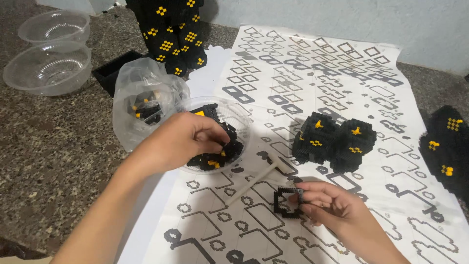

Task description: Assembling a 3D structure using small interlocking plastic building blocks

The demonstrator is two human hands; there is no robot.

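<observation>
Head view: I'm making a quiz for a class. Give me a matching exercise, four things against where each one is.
Things:
1. left hand
2. right hand
3. empty bowls
4. white tool

Places:
A. far left on the stone counter
B. reaching into the bowl of bricks
C. holding a black brick ring
D. lying on the instruction sheet between the hands

Pairs: 1-B, 2-C, 3-A, 4-D

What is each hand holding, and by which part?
The right hand pinches a small black open frame of tiny bricks by its right edge. The left hand reaches into the clear plastic bowl of black and yellow bricks; any grip there is hidden.
</observation>
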